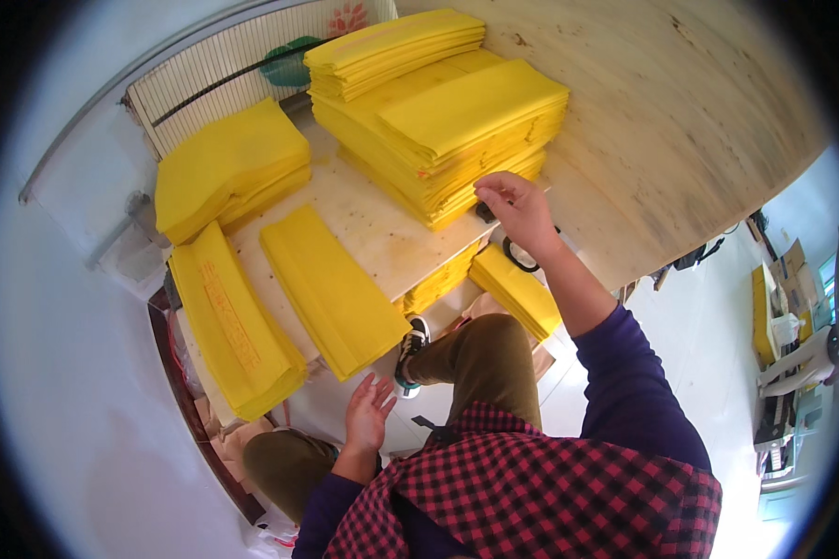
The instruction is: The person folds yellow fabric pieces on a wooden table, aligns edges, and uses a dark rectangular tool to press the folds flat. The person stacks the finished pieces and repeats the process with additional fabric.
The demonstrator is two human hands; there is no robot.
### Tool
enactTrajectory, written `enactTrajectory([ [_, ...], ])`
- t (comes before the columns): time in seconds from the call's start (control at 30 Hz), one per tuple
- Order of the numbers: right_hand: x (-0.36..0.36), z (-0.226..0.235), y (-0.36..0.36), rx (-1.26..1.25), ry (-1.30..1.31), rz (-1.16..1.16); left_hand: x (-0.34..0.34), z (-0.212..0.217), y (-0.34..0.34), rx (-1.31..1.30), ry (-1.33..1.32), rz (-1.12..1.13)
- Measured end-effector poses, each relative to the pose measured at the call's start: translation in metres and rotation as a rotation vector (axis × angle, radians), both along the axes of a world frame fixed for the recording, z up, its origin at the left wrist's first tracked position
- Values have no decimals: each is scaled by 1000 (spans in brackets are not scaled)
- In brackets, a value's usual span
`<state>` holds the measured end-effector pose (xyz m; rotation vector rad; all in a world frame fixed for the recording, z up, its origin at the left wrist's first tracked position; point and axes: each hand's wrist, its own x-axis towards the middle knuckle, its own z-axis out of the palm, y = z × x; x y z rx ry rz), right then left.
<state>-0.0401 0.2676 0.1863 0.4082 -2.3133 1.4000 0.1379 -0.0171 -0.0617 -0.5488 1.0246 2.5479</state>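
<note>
My right hand (517,210) is raised in front of the tall stack of folded yellow sheets (457,140) on the table. Its thumb and fingers are curled together, and no object shows between them. Low down, my left hand (368,415) has its fingers spread and holds nothing. Just beyond its fingertips lies the near end of a thin yellow folded bundle (336,293), which sticks out past the table edge. To the left, a thicker yellow bundle with red print (233,321) lies lengthwise. Behind that sits another yellow pile (233,168).
The pale wooden table (373,224) has more yellow bundles (517,291) beneath it. A large wooden board (662,121) stands along the right side. A striped panel (224,79) borders the back. My legs (489,363) are close to the table. Boxes (792,279) stand far right.
</note>
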Motion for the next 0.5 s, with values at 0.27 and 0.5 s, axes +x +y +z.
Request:
enactTrajectory([
  [0.27,-43,46,10,246,166,-13,9,-4,1,-144,-80,-107],
  [0.5,-145,103,-9,860,111,264,7,-16,0,-168,-122,-154],
])
